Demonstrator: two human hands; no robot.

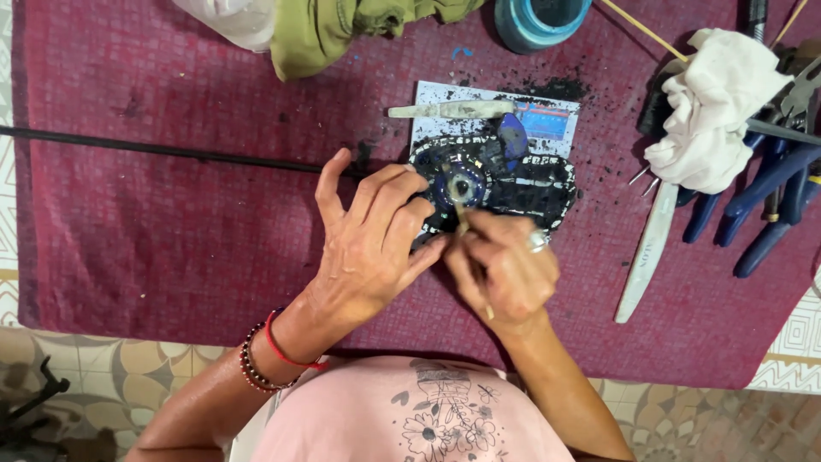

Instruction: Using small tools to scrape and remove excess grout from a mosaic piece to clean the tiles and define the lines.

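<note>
Fingers (402, 205) of my left hand (368, 248) are spread apart and laid flat, their tips pressing on the near left edge of the dark beaded piece (513, 184), steadying it without gripping. My right hand (505, 265) has its fingers (479, 235) pinched together on a thin wooden stick (466, 227); its tip touches the round blue centre (460, 184) of the beaded piece, and its other end pokes out below my palm. A ring (537, 242) sits on one finger of that hand, and red and dark bead bracelets (265, 352) circle my left wrist.

The beaded piece lies on a white card (547, 120) near the middle of the table, a little toward the far edge, on a maroon cloth (154, 239) that covers the table. Black grit (560, 87) is scattered around the card's far right corner. A pale flat tool (453, 109) lies along the card's far edge.

Toward the right edge are a crumpled white rag (714, 111), blue-handled pliers (770, 205) and a long white file (647, 252). At the far edge sit a blue round container (539, 21) and an olive cloth (342, 30). A thin black rod (154, 150) runs in from the left edge.
</note>
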